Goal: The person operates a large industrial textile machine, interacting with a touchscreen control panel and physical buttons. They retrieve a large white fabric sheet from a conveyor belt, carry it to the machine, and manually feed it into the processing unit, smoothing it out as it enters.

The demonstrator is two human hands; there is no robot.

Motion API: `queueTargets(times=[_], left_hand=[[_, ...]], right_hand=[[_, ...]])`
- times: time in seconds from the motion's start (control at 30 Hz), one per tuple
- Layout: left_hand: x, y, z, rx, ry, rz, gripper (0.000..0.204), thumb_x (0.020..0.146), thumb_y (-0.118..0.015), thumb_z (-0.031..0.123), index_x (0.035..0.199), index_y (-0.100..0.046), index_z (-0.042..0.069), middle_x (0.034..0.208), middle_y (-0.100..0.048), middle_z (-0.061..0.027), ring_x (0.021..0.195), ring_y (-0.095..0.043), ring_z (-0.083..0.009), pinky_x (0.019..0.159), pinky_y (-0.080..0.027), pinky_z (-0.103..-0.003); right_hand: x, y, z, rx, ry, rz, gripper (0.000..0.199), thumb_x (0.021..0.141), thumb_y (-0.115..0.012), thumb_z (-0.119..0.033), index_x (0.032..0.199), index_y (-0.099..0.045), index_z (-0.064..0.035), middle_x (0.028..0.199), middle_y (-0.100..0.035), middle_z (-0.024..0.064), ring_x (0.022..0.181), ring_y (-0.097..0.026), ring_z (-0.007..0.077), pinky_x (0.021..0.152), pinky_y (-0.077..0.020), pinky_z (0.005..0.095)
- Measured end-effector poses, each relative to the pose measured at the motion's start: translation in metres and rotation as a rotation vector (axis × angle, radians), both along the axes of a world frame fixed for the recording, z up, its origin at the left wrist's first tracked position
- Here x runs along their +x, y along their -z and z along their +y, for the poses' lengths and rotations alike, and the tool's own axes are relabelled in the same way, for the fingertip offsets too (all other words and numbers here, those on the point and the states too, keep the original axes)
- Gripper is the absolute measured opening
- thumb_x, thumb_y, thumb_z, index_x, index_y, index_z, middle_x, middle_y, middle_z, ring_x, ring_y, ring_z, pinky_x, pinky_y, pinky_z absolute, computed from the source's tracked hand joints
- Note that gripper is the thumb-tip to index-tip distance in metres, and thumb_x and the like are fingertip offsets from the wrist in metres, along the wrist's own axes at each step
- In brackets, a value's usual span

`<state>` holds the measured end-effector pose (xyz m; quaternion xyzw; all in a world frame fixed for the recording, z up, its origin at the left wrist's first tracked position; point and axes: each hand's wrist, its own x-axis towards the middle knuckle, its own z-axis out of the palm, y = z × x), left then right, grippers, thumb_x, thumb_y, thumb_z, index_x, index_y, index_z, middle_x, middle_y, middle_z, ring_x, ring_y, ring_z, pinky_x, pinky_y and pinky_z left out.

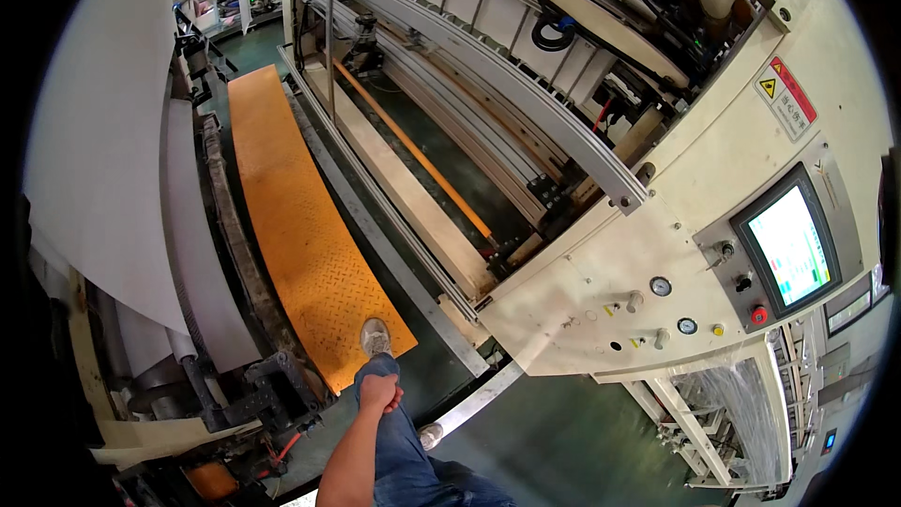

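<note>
My left hand hangs in front of my bent knee, its fingers curled into a loose fist, and nothing shows in it. The bare forearm comes up from the lower edge. Below the hand, my jeans-clad leg has one shoe on the near end of an orange tread plate. My other shoe is lower, beside a pale metal strip at floor level. My right hand is out of the picture.
On the left hangs a large white sheet web over rollers and dark brackets. To the right stands a cream machine panel with a lit screen, gauges and a red button. A metal rail crosses above the machine bed.
</note>
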<state>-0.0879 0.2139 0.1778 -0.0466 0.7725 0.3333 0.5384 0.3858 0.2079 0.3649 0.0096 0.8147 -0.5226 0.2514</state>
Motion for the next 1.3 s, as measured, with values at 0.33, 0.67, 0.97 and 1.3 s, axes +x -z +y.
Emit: queueTargets(times=[0.33, 0.67, 0.97, 1.3], left_hand=[[0.009, -0.004, 0.000, 0.042, -0.019, 0.021, 0.045, 0.096, -0.062, 0.030, 0.065, -0.066, -0.001, 0.058, -0.064, -0.0085, 0.043, -0.059, -0.0175, 0.039, -0.045, -0.031], [0.017, -0.001, -0.006, 0.062, -0.047, 0.008, 0.044, 0.097, -0.061, 0.028, 0.067, -0.067, -0.003, 0.057, -0.064, -0.0092, 0.044, -0.060, -0.0183, 0.039, -0.046, -0.032], [0.020, 0.002, -0.012, 0.033, -0.043, 0.011, 0.041, 0.095, -0.063, 0.028, 0.070, -0.069, -0.003, 0.060, -0.066, -0.0087, 0.045, -0.062, -0.0177, 0.040, -0.048, -0.031], [0.022, 0.000, -0.018, 0.024, -0.028, 0.005, 0.041, 0.095, -0.063, 0.030, 0.070, -0.070, -0.001, 0.061, -0.067, -0.0081, 0.046, -0.062, -0.0168, 0.041, -0.048, -0.030]], right_hand=[[-0.003, -0.002, 0.006, -0.021, -0.035, -0.089, 0.056, 0.096, -0.045, -0.023, 0.139, -0.041, 0.0111, 0.146, -0.033, 0.0382, 0.137, -0.033, 0.0526, 0.114, -0.0285, 0.0622], [0.037, 0.041, -0.009, 0.014, -0.008, 0.015, 0.048, 0.093, -0.049, -0.020, 0.128, -0.051, 0.0127, 0.143, -0.038, 0.0355, 0.136, -0.035, 0.0503, 0.113, -0.0311, 0.0617], [0.017, 0.019, 0.002, -0.098, 0.071, -0.058, 0.047, 0.092, -0.050, -0.021, 0.126, -0.052, 0.0115, 0.145, -0.037, 0.0342, 0.138, -0.034, 0.0498, 0.112, -0.0313, 0.0632], [0.017, 0.022, 0.001, -0.078, -0.010, -0.050, 0.051, 0.091, -0.050, -0.022, 0.129, -0.050, 0.0111, 0.144, -0.038, 0.0343, 0.138, -0.033, 0.0505, 0.111, -0.0307, 0.0640]])
